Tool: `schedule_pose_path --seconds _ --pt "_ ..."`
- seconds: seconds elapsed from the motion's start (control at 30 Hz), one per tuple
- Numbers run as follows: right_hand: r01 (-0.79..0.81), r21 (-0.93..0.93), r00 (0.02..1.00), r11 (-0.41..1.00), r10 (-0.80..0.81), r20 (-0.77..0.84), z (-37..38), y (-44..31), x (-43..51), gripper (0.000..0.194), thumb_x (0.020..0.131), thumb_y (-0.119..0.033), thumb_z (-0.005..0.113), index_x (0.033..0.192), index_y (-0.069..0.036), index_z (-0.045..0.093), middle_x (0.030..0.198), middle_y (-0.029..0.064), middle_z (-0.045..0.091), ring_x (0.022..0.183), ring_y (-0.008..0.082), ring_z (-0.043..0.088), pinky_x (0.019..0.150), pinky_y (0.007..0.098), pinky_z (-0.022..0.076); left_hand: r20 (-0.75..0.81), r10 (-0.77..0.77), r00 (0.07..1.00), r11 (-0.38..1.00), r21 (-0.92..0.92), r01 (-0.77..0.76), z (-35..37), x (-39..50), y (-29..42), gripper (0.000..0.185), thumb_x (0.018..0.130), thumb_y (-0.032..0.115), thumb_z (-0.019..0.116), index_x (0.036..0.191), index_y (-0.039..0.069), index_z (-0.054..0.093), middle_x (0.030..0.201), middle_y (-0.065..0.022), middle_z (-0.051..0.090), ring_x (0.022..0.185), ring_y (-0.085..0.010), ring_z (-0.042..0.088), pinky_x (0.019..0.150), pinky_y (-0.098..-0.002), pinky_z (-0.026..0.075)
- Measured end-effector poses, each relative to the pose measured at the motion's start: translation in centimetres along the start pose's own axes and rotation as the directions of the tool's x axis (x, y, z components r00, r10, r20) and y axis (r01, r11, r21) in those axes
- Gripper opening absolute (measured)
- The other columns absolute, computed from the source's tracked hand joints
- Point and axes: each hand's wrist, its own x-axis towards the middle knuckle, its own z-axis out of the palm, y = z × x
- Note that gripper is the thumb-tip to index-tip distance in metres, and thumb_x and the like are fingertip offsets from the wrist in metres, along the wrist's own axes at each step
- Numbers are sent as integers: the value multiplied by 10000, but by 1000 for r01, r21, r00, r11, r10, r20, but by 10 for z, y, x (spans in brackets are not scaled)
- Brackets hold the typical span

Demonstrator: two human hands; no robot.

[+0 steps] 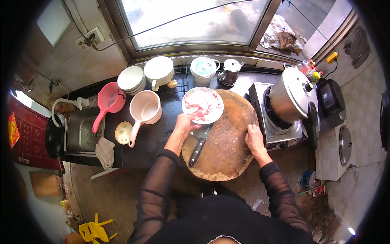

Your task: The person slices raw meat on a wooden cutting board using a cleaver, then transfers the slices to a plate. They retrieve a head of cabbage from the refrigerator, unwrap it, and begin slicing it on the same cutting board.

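My left hand (183,126) grips the near left rim of a white dish (184,113) of sliced raw meat (201,105). The dish is over the far left part of a thick round wooden chopping block (228,146). A cleaver lies on the block's left side; its black riveted handle (197,152) points toward me, and the dish and my hand hide part of its blade (200,133). At the block's right edge, my right hand (255,141) has its fingers curled closed, with nothing visible in them.
Right of the block, a pressure cooker (288,97) sits on a gas stove (281,138), its black handle jutting toward me. Leftward are a pale dipper (145,106), pink dipper (111,97), stacked bowls (131,80) and a sink (83,131). A lidded bucket (201,76) and kettle (230,73) stand behind.
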Motion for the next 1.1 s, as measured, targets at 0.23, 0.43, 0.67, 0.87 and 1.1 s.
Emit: schedule_pose_path --seconds 0.23,0.43,0.67,0.87,1.1 --pt "-77 441 959 894 -54 277 -32 -32 -16 90 891 -104 600 956 -42 596 922 208 628 913 442 639 740 515 514 10 -58 998 998 -13 58 25 30 -5 384 951 21 521 1322 -78 532 1125 -195 697 870 -293 739 607 -374 644" --pt "-81 301 993 950 49 112 -22 -14 -2 131 889 -21 541 1003 -37 603 1021 200 622 1023 414 621 823 491 525 -194 316 929 709 699 -95 17 -45 -19 317 952 261 653 1076 1 522 867 -141 694 658 -261 711 563 -371 565" --pt "-149 88 844 985 81 531 -65 -3 -11 176 849 -111 551 926 -13 676 905 252 682 869 448 675 770 534 550 143 489 861 82 975 -209 9 -133 -84 530 775 198 829 1181 35 529 1070 -176 575 1076 -378 582 860 -479 516" --pt "-143 199 924 970 59 377 -67 -12 -12 163 894 -153 545 888 -44 666 907 213 700 863 435 684 762 547 540 120 455 882 73 983 -171 2 -131 -88 393 771 139 772 1068 11 550 1022 -207 613 1028 -382 621 859 -471 531" --pt "-602 699 795 387 204 571 5 -89 38 297 1010 -294 581 1112 -25 654 868 73 698 629 149 661 544 299 531 23 379 925 87 994 -60 15 -127 -75 372 764 118 684 1068 10 499 1017 -265 617 945 -448 656 808 -532 544"
